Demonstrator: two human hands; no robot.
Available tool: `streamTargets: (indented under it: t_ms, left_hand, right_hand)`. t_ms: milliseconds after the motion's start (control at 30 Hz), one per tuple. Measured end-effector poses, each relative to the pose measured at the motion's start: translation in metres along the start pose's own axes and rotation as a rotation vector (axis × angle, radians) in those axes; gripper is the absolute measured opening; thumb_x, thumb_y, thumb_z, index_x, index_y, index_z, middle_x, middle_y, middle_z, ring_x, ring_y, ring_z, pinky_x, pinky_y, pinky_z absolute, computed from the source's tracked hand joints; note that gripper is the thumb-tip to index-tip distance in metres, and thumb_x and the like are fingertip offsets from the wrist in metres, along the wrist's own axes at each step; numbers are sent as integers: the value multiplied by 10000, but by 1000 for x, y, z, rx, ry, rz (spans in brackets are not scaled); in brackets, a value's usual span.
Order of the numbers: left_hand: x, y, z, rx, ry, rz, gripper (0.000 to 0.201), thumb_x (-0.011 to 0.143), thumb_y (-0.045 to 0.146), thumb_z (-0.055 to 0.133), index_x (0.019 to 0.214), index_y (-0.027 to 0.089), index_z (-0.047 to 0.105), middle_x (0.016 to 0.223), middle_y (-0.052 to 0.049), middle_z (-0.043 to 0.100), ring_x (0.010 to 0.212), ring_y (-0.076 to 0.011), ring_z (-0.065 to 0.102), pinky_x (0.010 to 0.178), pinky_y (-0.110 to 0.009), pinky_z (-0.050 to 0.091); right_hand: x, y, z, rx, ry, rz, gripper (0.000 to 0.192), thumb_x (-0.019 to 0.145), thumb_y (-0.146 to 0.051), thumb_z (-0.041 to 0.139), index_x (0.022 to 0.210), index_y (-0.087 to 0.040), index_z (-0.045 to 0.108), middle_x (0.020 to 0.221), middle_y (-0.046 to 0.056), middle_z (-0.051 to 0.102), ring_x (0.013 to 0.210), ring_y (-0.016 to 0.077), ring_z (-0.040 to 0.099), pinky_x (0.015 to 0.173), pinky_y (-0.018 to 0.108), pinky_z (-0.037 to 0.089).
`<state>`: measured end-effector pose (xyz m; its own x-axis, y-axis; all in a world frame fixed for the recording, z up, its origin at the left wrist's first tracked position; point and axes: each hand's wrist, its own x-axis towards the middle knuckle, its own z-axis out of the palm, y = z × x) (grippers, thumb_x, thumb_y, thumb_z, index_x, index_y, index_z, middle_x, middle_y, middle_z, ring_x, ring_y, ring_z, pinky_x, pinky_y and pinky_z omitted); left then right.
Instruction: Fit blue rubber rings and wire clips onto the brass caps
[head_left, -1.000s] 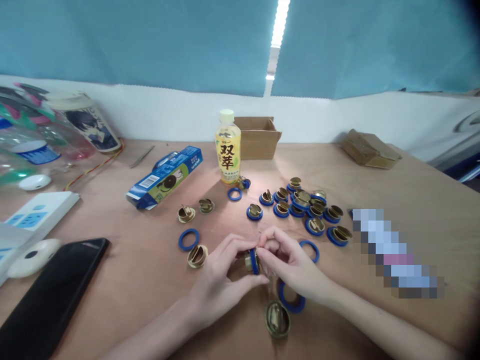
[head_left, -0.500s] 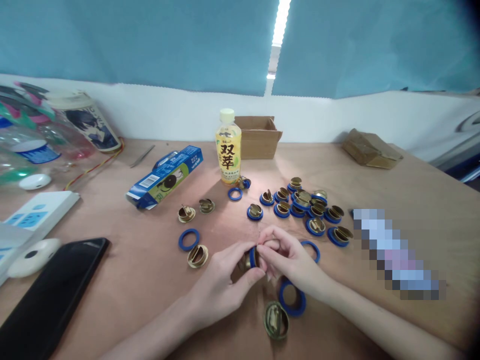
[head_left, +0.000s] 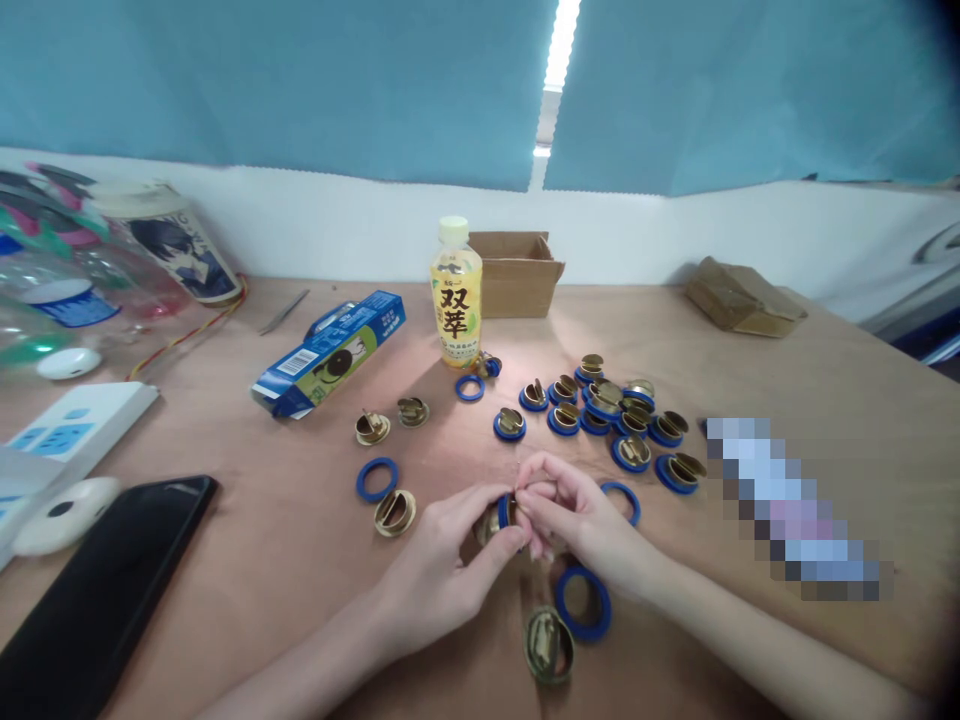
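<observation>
- A small workbench for hand assembly, set against blue partitions (head_left: 300,90).
- Wooden table (head_left: 750,380) strewn with brass caps (head_left: 630,410) and blue rings (head_left: 377,479).
- Carton (head_left: 516,272), drink bottle (head_left: 455,295), phone (head_left: 97,590) alongside.

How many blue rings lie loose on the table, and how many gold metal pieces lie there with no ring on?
Loose blue rings: 4
Bare brass pieces: 4
Total: 8, leaving out the ringed piece held between the left hand and right hand.

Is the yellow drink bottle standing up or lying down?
Standing up. The yellow drink bottle stands on the wooden table, its pale cap on top.
</observation>
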<state>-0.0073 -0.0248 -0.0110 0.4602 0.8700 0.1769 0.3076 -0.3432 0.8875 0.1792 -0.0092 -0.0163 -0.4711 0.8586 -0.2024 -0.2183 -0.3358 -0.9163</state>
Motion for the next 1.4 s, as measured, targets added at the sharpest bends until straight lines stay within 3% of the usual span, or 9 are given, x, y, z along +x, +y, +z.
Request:
streamTargets:
  t_ms: [233,567,800,1000,1200,1400]
  left_hand:
    - [1,0,1,26,45,-6,169,965,264,571,1085,180,654,912,-38,753,783,-183,690,749,-270,527]
    - [-1,-2,6,68,113,-23,194,919,233,641,1107,192,664,951,-45,764,816,-203,699,776,-296,548]
    - [-2,-2,8,64,133,-43,171,914,225,661,1084,225,675,895,-7,752,721,-170,661,752,-281,542]
    - [-2,-3,7,66,113,-89,205,927,242,641,1128,215,672,928,-22,750,783,-184,665,799,-298,527]
    - [-1,-2,4,-33,48,-130,237,993,313,537,1164,191,645,980,-46,746,800,-181,674,696,-260,518]
    - [-1,-6,3,-81,39,-137,228,1018,337,494,1141,201,630,1018,-42,727,865,-179,679,711,-242,510]
  right_hand:
    - [0,1,1,55,6,-19,342,860,-436,748,924,-202,507,644,-44,645,512,94,609,483,191,493]
    - [2,3,1,46,48,-23,326,854,-419,758,906,-190,532,621,-45,642,482,76,581,457,164,475]
    - [2,5,1,65,64,-34,312,855,-396,763,909,-186,539,621,-43,649,482,73,591,463,160,489]
    - [2,7,-1,89,44,-32,280,873,-372,752,921,-179,556,639,-38,659,503,69,599,478,152,492]
    - [2,6,-2,171,2,-8,242,879,-328,751,950,-177,576,685,-22,683,551,79,636,502,152,497]
    - [4,0,-6,251,-11,61,255,831,-289,793,943,-164,601,748,3,698,623,93,668,560,171,506]
